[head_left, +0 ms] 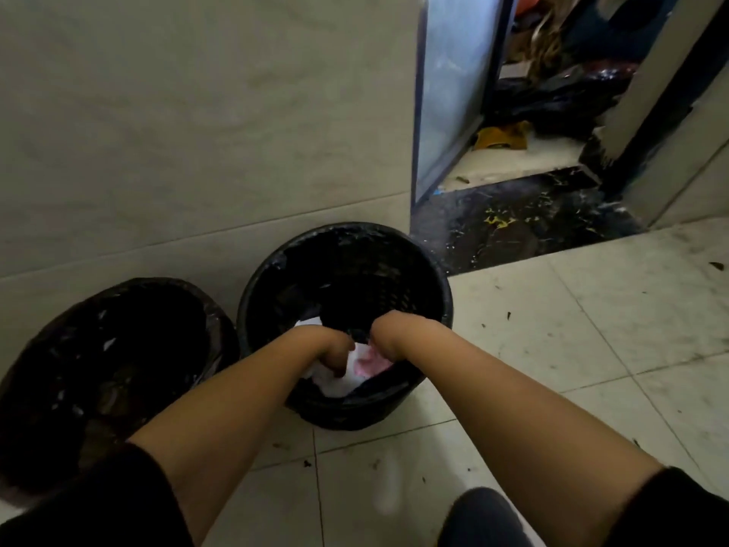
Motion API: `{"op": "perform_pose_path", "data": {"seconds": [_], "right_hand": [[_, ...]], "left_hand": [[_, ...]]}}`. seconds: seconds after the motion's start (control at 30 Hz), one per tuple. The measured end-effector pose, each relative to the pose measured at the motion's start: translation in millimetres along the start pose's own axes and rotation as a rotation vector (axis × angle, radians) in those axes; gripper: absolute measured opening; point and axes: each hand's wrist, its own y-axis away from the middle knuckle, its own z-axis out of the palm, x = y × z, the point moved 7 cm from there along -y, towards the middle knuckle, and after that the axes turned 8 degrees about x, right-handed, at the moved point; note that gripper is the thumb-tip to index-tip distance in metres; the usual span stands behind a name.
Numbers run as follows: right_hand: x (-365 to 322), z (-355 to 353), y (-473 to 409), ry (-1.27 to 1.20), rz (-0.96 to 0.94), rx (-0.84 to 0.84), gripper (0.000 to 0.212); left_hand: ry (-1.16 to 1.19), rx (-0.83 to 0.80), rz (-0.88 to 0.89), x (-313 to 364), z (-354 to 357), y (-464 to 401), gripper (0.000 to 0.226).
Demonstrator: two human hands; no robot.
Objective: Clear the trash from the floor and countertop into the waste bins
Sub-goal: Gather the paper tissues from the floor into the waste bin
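Both my left hand [335, 355] and right hand [380, 343] are curled around white and pink trash [365, 367] inside the right bin [442, 286]. Dark scraps [509, 315] on the floor [591, 349] and yellow litter [499, 222] farther off remain.

Black plastic lattice bin [430, 270], glossy bin liner [118, 349], smooth floor tiles [552, 349]

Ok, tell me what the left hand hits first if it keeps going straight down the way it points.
The left hand points down into the right-hand black bin. It would likely meet the white and pink trash first, which it seems to touch already; depth is unclear.
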Motion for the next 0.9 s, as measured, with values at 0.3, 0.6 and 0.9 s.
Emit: {"op": "perform_pose_path", "data": {"seconds": [0.3,0.6,0.9], "right_hand": [[128,-73,158,-0.36,0.287,0.837,0.029],[279,156,357,-0.563,0.974,0.561,0.038],[297,381,434,-0.867,1.402,0.313,0.041]], "left_hand": [[-0.016,0.771,0.269,137,-134,70,0.033],[-0.136,0.628,0.754,394,-29,123,0.041],[-0.422,0.311,0.996,551,138,66,0.044]]}}
